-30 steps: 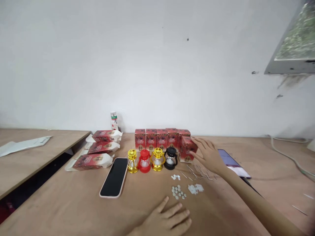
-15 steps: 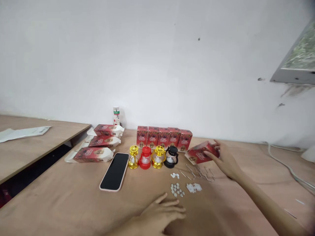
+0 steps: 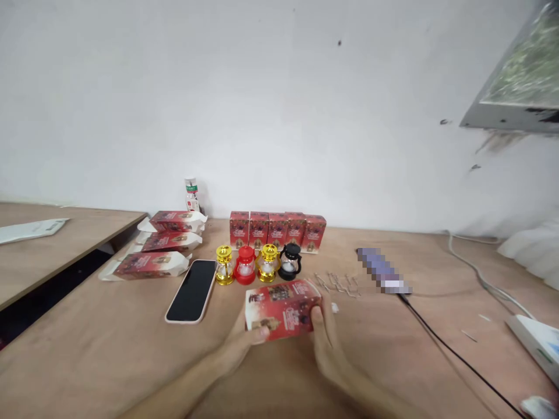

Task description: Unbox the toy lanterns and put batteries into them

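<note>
A red printed cardboard box (image 3: pixel 283 311) lies tilted on its side between my two hands, above the front of the table. My left hand (image 3: pixel 244 340) grips its left end, thumb on the printed face. At the right end my right hand (image 3: pixel 323 334) is closed round it. Just behind stand several small lanterns: a gold one (image 3: pixel 225 266), a red one (image 3: pixel 245 266), another gold one (image 3: pixel 268 263) and a black one (image 3: pixel 290 262). Thin bent wires (image 3: pixel 338 284) lie right of the lanterns. The box and hands hide most of the small white pieces.
Several closed red boxes (image 3: pixel 277 231) stand in a row by the wall. Opened boxes (image 3: pixel 151 265) lie at the left near a phone (image 3: pixel 192 291) and a small bottle (image 3: pixel 191 195). A second phone (image 3: pixel 382 270) with a black cable (image 3: pixel 454 349) is at right.
My right hand has taken the end box from the row and brought it left and nearer. My left hand, earlier spread flat on the table, now grips that box too.
</note>
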`<state>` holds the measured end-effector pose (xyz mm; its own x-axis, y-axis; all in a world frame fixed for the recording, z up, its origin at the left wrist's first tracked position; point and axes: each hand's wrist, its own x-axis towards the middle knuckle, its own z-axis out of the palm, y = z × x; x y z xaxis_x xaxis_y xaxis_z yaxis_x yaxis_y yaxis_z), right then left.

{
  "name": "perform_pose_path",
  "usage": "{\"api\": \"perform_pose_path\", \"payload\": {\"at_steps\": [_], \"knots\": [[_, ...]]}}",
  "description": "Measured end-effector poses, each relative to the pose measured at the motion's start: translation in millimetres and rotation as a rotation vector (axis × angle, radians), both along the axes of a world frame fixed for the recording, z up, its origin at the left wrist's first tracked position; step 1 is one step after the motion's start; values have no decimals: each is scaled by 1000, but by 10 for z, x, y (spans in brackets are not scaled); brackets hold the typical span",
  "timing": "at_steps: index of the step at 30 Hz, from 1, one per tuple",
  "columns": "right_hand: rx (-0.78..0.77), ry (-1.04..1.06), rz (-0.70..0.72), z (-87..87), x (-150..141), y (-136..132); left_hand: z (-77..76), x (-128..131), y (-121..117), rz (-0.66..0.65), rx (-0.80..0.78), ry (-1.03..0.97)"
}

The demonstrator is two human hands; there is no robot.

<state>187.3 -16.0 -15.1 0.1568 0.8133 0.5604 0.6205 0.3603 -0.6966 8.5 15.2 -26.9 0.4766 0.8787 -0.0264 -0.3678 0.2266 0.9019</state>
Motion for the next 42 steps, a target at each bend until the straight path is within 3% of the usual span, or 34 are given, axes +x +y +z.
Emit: {"api": "perform_pose_path", "payload": {"at_steps": [3, 6, 11, 16, 19, 23, 30, 36, 39, 42], "knots": [[-10, 148, 59, -113, -177, -38, 108, -163, -38, 104, -95, 67], [-69, 269, 162, -257, -204, -33, 187, -320, -35, 82, -65, 70], [-184, 439, 89, -411, -165, -28, 213, -441, 1, 53, -130, 129], [-40, 396, -87, -319, -103, -52, 229, -476, 32, 66, -212, 40], [43, 256, 21, -237, -83, -84, 240, -476, 62, 32, -217, -48], [-4, 202, 177, -151, -82, -95, 255, -458, 92, 63, -243, -103], [-111, 403, 195, -140, -91, -35, 295, -421, 28, 82, -273, -55], [-153, 476, 247, -90, -114, 16, 344, -379, -11, 263, -289, -208], [-190, 531, 315, -70, -158, 26, 295, -398, -30, 290, -277, -151], [-202, 649, 305, -46, -178, 13, 221, -416, -53, 417, -221, -83]]}}
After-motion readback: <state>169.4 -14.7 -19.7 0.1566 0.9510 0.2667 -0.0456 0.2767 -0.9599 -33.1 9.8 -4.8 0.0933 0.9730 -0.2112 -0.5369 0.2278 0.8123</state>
